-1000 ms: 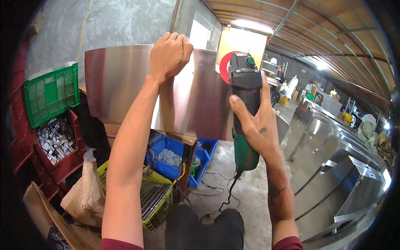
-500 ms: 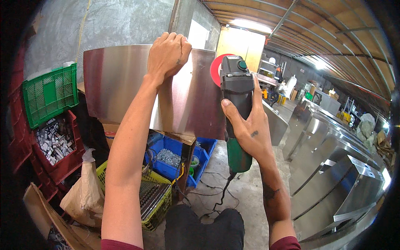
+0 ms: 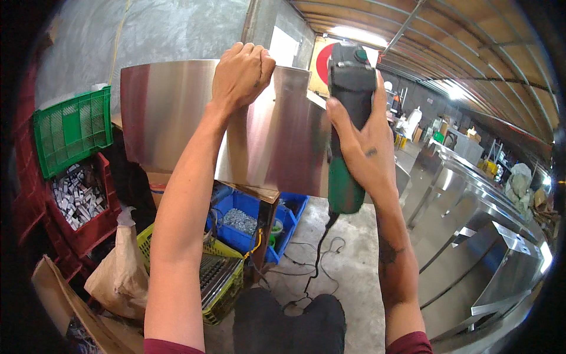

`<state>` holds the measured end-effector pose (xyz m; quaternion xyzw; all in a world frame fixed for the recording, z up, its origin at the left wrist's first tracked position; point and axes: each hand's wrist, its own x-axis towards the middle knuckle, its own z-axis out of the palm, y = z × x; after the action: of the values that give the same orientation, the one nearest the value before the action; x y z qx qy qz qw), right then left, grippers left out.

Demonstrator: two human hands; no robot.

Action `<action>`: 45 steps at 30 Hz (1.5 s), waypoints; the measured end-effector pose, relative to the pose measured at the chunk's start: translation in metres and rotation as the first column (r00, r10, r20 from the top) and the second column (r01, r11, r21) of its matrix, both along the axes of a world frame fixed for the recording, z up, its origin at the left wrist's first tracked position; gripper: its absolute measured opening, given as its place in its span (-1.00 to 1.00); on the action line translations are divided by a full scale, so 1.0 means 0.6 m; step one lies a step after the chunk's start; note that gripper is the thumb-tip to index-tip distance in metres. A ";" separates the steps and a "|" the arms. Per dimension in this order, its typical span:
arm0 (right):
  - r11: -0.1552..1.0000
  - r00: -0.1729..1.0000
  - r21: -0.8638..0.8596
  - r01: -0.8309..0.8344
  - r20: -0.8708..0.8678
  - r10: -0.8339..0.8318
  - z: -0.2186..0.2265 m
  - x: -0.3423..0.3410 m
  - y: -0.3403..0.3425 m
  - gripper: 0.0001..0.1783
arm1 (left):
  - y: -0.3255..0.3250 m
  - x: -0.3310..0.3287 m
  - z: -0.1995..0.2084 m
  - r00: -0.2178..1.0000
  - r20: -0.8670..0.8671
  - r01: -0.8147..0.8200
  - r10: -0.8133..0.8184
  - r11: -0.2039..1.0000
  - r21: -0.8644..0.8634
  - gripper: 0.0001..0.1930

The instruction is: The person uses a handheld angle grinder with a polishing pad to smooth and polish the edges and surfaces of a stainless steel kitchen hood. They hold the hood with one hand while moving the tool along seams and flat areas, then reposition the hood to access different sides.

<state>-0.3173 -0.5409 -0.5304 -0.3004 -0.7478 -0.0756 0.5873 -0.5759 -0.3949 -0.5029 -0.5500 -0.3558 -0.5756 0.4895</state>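
Note:
My left hand [image 3: 243, 74] is closed over the top edge of a shiny bent sheet-metal panel [image 3: 168, 115], fingers curled to its far side. The panel stands on edge over a wooden bench [image 3: 259, 193]. At its right end, my right hand [image 3: 371, 147] wraps round the body of a green and black angle grinder [image 3: 351, 97], thumb on the near side. A red disc [image 3: 322, 62] shows at the grinder's head, just beyond the panel's upper right corner. Whether it touches the metal I cannot tell. From the grinder's lower end hangs a black cord [image 3: 320, 253].
Blue bins [image 3: 236, 227] of small metal parts and a yellow crate [image 3: 227, 301] sit below the bench. Left are a green crate [image 3: 73, 130], a red crate [image 3: 109, 183] of metal pieces and a sack [image 3: 121, 271]. Large metal panels [image 3: 466, 236] line the right. Cord loops lie on the floor.
The grinder in my right hand has moved up and to the right, off the panel's right edge. My left hand keeps its grip, shifting only slightly.

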 end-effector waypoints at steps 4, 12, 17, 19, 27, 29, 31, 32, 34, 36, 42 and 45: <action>0.997 0.999 -0.068 0.043 0.037 -0.040 -0.055 0.013 -0.018 0.10 | 0.002 -0.007 0.001 1.000 0.011 0.029 -0.029 0.998 0.063 -0.58; 0.987 0.998 -0.157 0.036 0.047 -0.029 -0.104 0.016 -0.030 0.13 | 0.006 -0.012 -0.008 0.999 0.030 0.024 -0.025 0.998 0.050 -0.57; 0.986 0.999 -0.167 0.003 0.041 0.004 -0.104 0.010 -0.023 0.14 | 0.012 -0.016 -0.005 1.000 0.020 0.015 -0.016 0.999 0.040 -0.57; 0.984 0.999 -0.177 0.006 0.048 0.002 -0.102 0.009 -0.021 0.14 | 0.013 -0.013 -0.005 0.999 0.021 0.029 -0.030 0.999 0.032 -0.57; 0.990 0.998 -0.140 -0.022 0.059 0.030 -0.087 -0.001 -0.008 0.13 | 0.012 -0.007 -0.005 1.000 0.016 0.017 -0.017 1.000 0.017 -0.58; 0.995 0.998 -0.101 0.017 0.068 -0.010 -0.071 -0.006 -0.001 0.13 | 0.011 -0.009 -0.004 1.000 0.013 0.013 -0.013 1.000 0.017 -0.58; 0.996 0.997 -0.065 0.057 0.055 -0.053 -0.051 -0.011 0.007 0.13 | 0.009 -0.010 -0.003 1.000 0.017 0.007 -0.007 1.000 0.004 -0.58; 0.996 0.996 -0.048 0.078 0.037 -0.076 -0.040 -0.013 0.012 0.14 | 0.008 -0.010 -0.002 1.000 0.005 0.004 -0.004 1.000 -0.014 -0.59; 0.994 0.995 -0.042 0.101 0.014 -0.101 -0.034 -0.009 0.010 0.14 | 0.005 -0.010 -0.003 1.000 0.000 0.009 -0.009 0.997 -0.074 -0.60; 0.993 0.995 -0.060 0.104 0.007 -0.104 -0.039 0.003 0.003 0.14 | 0.004 -0.009 -0.002 1.000 -0.002 0.008 -0.008 0.997 -0.074 -0.60; 0.997 0.997 -0.034 0.062 0.053 -0.060 -0.092 0.016 -0.004 0.13 | 0.009 -0.005 -0.003 1.000 -0.003 0.020 -0.020 0.999 0.048 -0.57; 0.994 0.995 -0.075 0.073 0.067 -0.068 -0.105 0.017 -0.004 0.13 | 0.013 -0.007 -0.005 1.000 0.013 0.010 -0.011 0.999 0.053 -0.56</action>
<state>-0.3069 -0.5435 -0.5931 -0.3467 -0.7574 -0.0770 0.5479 -0.5800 -0.3873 -0.5059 -0.5348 -0.3407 -0.5909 0.4987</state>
